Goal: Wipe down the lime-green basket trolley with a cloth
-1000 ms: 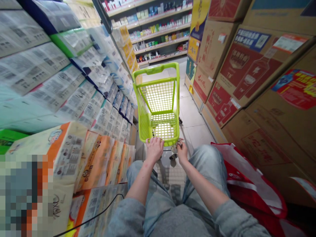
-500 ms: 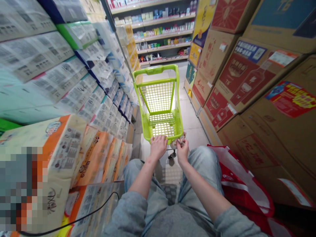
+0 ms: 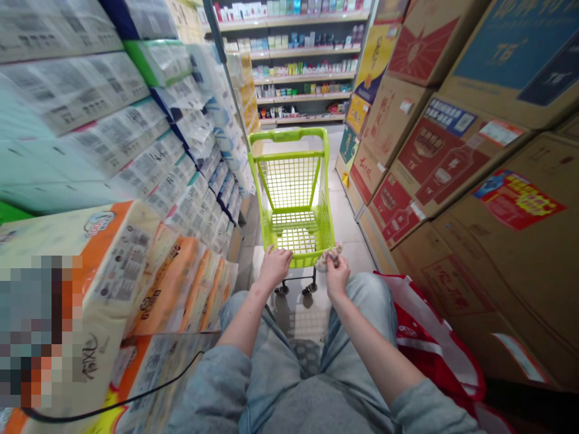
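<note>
A lime-green plastic shopping cart [image 3: 259,199] stands in front of my knees, its near rim toward me and its mesh basket showing nothing inside. My left hand [image 3: 274,268] grips that rim at its left corner, fingers curled over the edge. At the right corner, my right hand [image 3: 337,276] pinches a crumpled, pale patterned cloth [image 3: 324,260] against the rim. Part of the cloth is hidden behind my fingers. Two dark wheels show below the basket.
Stacked tissue packs [image 3: 136,144] line the left side, with a black cable [image 3: 154,386] across the lower ones. Cardboard cartons [image 3: 456,157] rise on the right. A red bag [image 3: 434,337] lies beside my right knee. Shelves of small goods [image 3: 303,75] close the far end.
My left hand has shifted left along the rim to the corner. The right hand and cloth stay at the right corner. The view has tilted slightly, and both near wheels now show.
</note>
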